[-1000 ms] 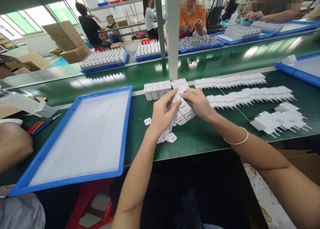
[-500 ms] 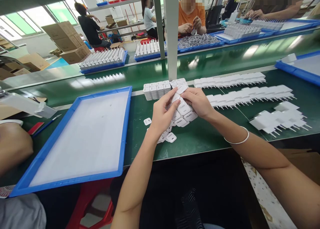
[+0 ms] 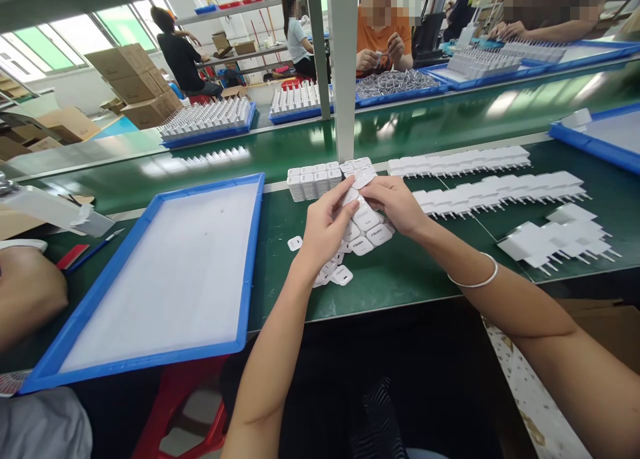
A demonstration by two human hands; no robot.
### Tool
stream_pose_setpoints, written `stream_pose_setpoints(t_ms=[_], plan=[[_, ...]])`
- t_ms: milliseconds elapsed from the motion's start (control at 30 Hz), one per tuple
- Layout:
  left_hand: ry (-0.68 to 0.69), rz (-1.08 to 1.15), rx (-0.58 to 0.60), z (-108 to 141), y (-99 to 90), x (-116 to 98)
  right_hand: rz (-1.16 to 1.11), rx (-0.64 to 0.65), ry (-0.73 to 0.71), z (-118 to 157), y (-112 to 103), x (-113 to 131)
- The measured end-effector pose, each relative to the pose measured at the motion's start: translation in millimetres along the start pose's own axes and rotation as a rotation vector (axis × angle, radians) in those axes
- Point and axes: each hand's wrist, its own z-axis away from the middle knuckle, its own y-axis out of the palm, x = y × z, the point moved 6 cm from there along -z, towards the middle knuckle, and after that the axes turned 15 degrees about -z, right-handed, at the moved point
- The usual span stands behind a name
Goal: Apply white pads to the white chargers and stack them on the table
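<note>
Both my hands are closed in front of me, over white rounded-square plastic covers. My left hand (image 3: pixel 326 227) pinches a white plastic cover between thumb and fingers. From the other side, the thumb and fingers of my right hand (image 3: pixel 397 202) grip it too; my fingers partly hide the piece. Just below my fingers, several printed covers (image 3: pixel 368 217) lie close together. Loose covers (image 3: pixel 342 275) with small slots are scattered by my left wrist, and one single cover (image 3: pixel 295 243) lies farther left. Neat stacks of covers (image 3: pixel 314 182) stand beyond my hands.
Rows of white plug housings with metal pins (image 3: pixel 500 192) lie on the green bench (image 3: pixel 400 279) at right. A blue-rimmed tray (image 3: pixel 244 265) is on the left, near another person's arm (image 3: pixel 30 292). A white post (image 3: pixel 344 72) rises beyond my hands. Co-workers sit across the line.
My hands stay nearly in place on the covers, with only slight finger movement. Across the line, the hands of the person in orange have shifted a little.
</note>
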Motion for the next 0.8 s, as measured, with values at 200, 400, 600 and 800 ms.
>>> stream_pose_setpoints(t_ms=[200,400,600,800], plan=[[0.022,-0.038,-0.019,-0.3,-1.6,-3.1,0.058,0.045,-0.01,-0.4,0.9,0.1],[0.036,-0.079,-0.031,-0.1,-2.4,-5.7,0.13,0.039,-0.066,0.5,1.8,2.6],[-0.039,0.051,-0.019,0.6,3.4,-0.8,0.199,0.004,-0.105,3.2,2.4,4.6],[-0.171,0.264,-0.049,-1.6,7.1,3.6,0.302,-0.039,-0.161,6.4,1.6,2.3]])
